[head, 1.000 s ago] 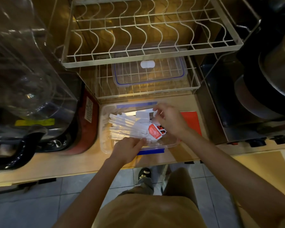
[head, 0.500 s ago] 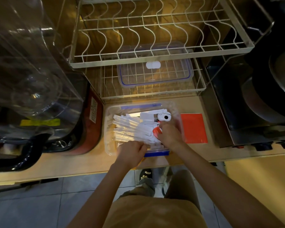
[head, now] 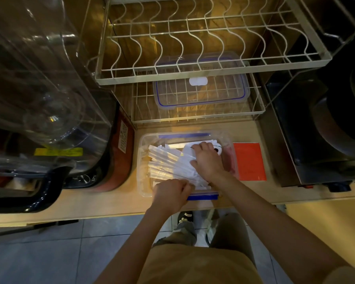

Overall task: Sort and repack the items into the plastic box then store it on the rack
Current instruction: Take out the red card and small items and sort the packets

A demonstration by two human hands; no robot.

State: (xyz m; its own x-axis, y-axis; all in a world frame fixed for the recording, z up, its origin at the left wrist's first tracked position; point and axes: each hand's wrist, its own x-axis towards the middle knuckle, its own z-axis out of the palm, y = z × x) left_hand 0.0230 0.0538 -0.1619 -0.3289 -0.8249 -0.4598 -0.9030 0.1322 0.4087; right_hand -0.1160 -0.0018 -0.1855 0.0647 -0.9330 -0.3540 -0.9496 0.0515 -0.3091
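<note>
**Light packets, a flexing box, and a tight slot on the rack**

While only the head camera looks down on the counter, it shows enough to judge the handling. The plastic box (head: 143,160) sits open on the wooden counter (head: 111,199), just in front of the wire rack (head: 193,117), and it holds a loose fan of white packets (head: 166,160). The right hand (head: 208,160) lies palm down on the packets with fingers spread, pressing them flat rather than pinching any one. The left hand (head: 170,194) is curled at the near rim of the box; whether it grips packets or just steadies the wall cannot be told.

The packets look thin, light and slippery, likely to slide over each other, so they are best squared up as a bundle from both ends. The box looks light and thin-walled, so it may flex; a hold on its two short ends, near the blue clip (head: 202,196), should be steadier.

The lid (head: 201,93) lies on the lower shelf of the rack, under the upper shelf (head: 193,76), and must come out first. A red sheet (head: 249,160) lies just right of the box. A large clear container (head: 39,89) crowds the left and a dark appliance (head: 316,130) the right, so open room is mainly straight ahead and toward the counter edge.
</note>
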